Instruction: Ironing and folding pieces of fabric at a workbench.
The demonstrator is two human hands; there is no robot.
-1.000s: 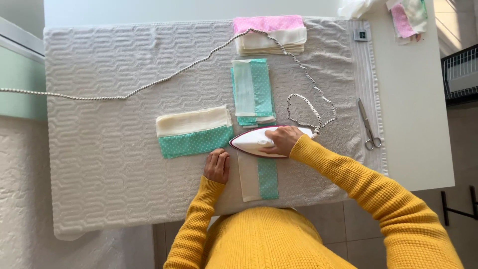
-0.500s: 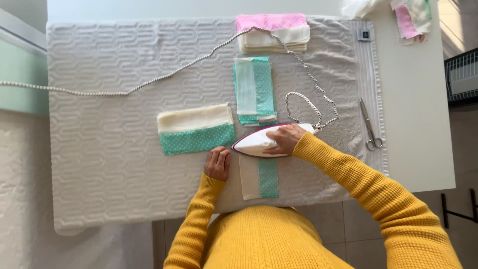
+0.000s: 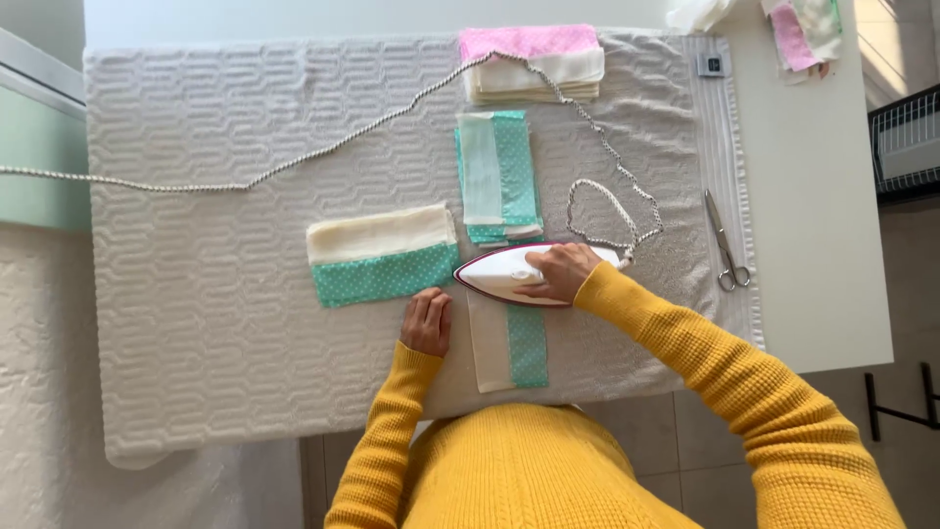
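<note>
Head view: a padded board [image 3: 215, 323] seen from above.
Right hand [image 3: 560, 271]: closed round the iron [image 3: 504, 275] — grip seems full, fingers partly hidden.
Iron: lying on the cloth strip [image 3: 509, 345].
Left hand [image 3: 429, 321]: flat, fingers together, pressed down just beside the strip.

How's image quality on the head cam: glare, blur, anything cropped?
Head view: soft, even daylight, and only faint shadows under the iron and right hand; sunlit glare patch on the floor at top right; slightly soft overall, no motion blur; left hand sharp; fabric pile cropped by the top edge.
</note>
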